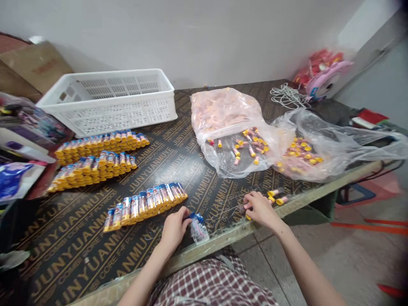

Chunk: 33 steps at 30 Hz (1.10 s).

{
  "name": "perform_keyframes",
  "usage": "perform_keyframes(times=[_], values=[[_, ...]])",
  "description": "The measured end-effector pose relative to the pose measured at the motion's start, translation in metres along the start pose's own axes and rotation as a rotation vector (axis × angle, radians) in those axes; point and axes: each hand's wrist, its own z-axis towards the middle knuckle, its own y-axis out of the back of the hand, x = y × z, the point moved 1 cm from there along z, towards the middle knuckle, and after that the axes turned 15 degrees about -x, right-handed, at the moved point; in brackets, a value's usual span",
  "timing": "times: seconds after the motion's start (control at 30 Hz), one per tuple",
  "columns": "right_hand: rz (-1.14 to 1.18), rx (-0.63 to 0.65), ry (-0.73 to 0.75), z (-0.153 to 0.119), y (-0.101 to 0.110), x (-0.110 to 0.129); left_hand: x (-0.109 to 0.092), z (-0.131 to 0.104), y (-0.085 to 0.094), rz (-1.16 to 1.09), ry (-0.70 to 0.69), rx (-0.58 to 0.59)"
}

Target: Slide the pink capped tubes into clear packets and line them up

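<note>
Curled left hand (174, 227) at clear tubes (199, 231), right hand (261, 208) over pink pieces (282, 200), near the table edge (229, 238); could not tell either grip. Risked rolling 1 piece off by sweeping wide, or scattering tubes by nudging.

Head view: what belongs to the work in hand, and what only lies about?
Seemingly in use:
yellow-ended tubes, at right hand
blue-topped clear pieces, at left hand
yellow-and-blue tubes in rows
plastic bag

Seemingly lying about:
pink fan
white cord
cardboard box
</note>
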Motion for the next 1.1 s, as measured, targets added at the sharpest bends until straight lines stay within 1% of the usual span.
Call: perform_keyframes(times=[0.07,0.13,0.17,0.23,0.3,0.37,0.5,0.6,0.67,0.73,0.87,1.03,1.1], values=[[-0.001,0.011,-0.003,0.004,-0.003,-0.002,-0.001,-0.002,0.001,-0.019,0.014,-0.075],[0.004,0.018,0.003,0.008,-0.006,-0.005,-0.004,-0.003,0.003,-0.108,0.042,-0.142],[0.021,0.023,0.007,0.01,-0.006,-0.004,-0.006,-0.004,0.005,-0.198,0.089,-0.163],[0.142,0.027,-0.01,0.017,-0.007,0.002,-0.011,-0.003,0.01,-0.468,0.259,-0.174],[0.35,-0.005,-0.073,0.025,-0.006,0.017,-0.019,-0.001,0.015,-0.761,0.444,-0.178],[0.541,-0.07,-0.136,0.035,-0.005,0.039,-0.027,0.003,0.021,-0.971,0.569,-0.186],[0.733,-0.22,-0.134,0.046,-0.002,0.092,-0.04,0.01,0.031,-1.182,0.678,-0.212],[0.859,-0.353,-0.137,0.042,0.001,0.122,-0.044,0.016,0.037,-1.286,0.747,-0.296],[0.9,-0.42,-0.113,0.036,0.005,0.136,-0.044,0.019,0.041,-1.342,0.798,-0.353],[0.899,-0.45,-0.064,0.028,0.008,0.144,-0.044,0.022,0.043,-1.378,0.821,-0.398],[0.876,-0.462,0.045,0.016,0.009,0.151,-0.043,0.025,0.045,-1.396,0.812,-0.447],[0.818,-0.524,0.148,0.012,0.004,0.154,-0.038,0.023,0.041,-1.376,0.814,-0.494],[0.814,-0.494,0.18,0.012,0.002,0.155,-0.038,0.022,0.038,-1.349,0.783,-0.506]])
